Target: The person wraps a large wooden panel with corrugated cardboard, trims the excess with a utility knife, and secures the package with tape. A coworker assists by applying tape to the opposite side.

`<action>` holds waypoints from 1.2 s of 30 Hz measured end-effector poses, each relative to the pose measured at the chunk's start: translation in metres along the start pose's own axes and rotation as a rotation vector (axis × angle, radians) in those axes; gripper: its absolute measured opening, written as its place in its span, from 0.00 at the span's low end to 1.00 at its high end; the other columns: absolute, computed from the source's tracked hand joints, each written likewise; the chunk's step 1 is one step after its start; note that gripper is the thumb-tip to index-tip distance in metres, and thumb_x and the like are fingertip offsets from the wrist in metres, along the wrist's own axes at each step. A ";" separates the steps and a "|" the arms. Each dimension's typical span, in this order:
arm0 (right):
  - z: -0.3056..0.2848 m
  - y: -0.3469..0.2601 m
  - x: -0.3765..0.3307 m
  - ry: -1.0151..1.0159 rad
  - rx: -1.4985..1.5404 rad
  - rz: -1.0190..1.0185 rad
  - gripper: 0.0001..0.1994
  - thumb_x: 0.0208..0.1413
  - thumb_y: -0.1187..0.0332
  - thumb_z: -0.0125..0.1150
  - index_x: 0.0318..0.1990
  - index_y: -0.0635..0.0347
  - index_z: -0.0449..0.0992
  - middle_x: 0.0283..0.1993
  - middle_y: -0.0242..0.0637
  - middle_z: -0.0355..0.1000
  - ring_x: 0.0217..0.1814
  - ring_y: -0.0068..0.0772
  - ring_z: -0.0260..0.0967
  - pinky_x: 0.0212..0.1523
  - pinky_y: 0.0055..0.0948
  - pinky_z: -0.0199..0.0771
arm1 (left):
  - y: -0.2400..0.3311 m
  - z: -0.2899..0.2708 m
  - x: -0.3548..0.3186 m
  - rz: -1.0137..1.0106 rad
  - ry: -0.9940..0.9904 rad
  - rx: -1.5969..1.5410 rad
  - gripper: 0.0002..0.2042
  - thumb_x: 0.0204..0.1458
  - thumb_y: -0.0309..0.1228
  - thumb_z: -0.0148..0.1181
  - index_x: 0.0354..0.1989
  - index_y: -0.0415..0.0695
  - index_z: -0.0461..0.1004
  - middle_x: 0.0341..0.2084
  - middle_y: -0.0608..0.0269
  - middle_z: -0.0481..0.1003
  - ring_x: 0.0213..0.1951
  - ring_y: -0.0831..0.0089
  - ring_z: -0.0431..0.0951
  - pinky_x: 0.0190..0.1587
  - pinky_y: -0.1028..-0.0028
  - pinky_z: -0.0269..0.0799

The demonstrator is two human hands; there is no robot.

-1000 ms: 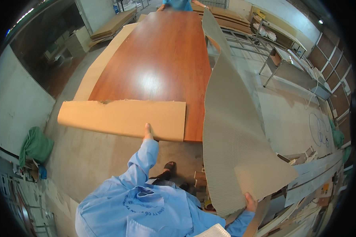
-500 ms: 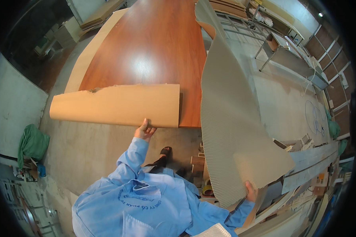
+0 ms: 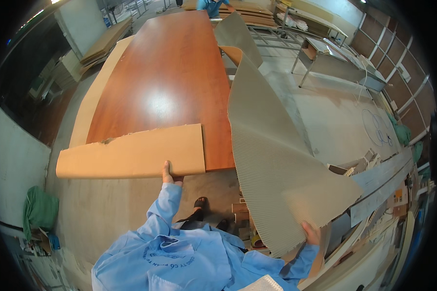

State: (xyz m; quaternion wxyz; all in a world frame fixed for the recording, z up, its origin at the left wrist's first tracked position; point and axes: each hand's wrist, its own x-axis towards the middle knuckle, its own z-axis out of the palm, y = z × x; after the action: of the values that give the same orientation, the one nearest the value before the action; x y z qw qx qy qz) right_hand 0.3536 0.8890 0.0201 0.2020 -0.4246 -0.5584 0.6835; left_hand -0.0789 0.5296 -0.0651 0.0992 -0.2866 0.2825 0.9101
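Note:
A long, glossy reddish-brown wooden panel [image 3: 165, 72] stretches away from me. Brown cardboard [image 3: 131, 153] is folded over its near edge, with a ragged upper border. My left hand [image 3: 171, 173] grips that fold, thumb on top and fingers under the edge, mostly hidden. On the right hangs a large grey-brown corrugated cardboard sheet [image 3: 277, 160], ribbed side showing, running along the panel's right side. My right hand [image 3: 311, 234] is closed on the sheet's near lower edge, its fingers partly behind it. More cardboard [image 3: 94, 106] sticks out along the panel's left side.
Beyond the panel's far end, a co-worker in blue [image 3: 210, 7] stands near stacked boards [image 3: 250, 15]. A metal-legged desk [image 3: 342, 63] is at the right. Green bags lie at the left [image 3: 40, 211] and right. Long strips and offcuts [image 3: 378, 184] lie near my right arm.
The view has tilted up, so the panel's far end and the co-worker now show. Both hands keep their holds on the cardboard; the corrugated sheet is spread slightly further right.

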 end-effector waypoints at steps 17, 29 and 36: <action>0.017 0.019 0.005 0.128 0.059 -0.015 0.26 0.46 0.71 0.68 0.54 0.70 0.71 0.50 0.46 0.73 0.51 0.40 0.71 0.51 0.35 0.71 | 0.002 -0.001 0.002 0.029 -0.007 0.054 0.32 0.46 0.44 0.69 0.59 0.50 0.64 0.53 0.59 0.71 0.55 0.57 0.72 0.57 0.53 0.72; 0.004 0.041 0.012 0.083 0.088 -0.038 0.26 0.45 0.70 0.69 0.53 0.71 0.71 0.51 0.43 0.72 0.50 0.38 0.70 0.52 0.33 0.69 | 0.001 -0.006 0.009 0.040 -0.065 0.063 0.33 0.47 0.46 0.68 0.60 0.49 0.63 0.55 0.58 0.70 0.55 0.55 0.71 0.59 0.50 0.69; 0.001 0.038 0.013 0.060 0.082 -0.058 0.26 0.46 0.71 0.69 0.54 0.70 0.70 0.52 0.43 0.72 0.51 0.38 0.70 0.52 0.33 0.69 | 0.001 -0.005 0.008 0.044 0.009 0.063 0.33 0.48 0.46 0.67 0.61 0.48 0.63 0.54 0.57 0.70 0.55 0.55 0.71 0.59 0.50 0.69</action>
State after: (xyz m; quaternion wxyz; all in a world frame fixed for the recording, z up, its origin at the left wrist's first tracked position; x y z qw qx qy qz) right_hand 0.3533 0.8870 -0.0203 0.2556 -0.4200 -0.5355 0.6867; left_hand -0.0838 0.5267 -0.0727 0.0871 -0.2810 0.3177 0.9014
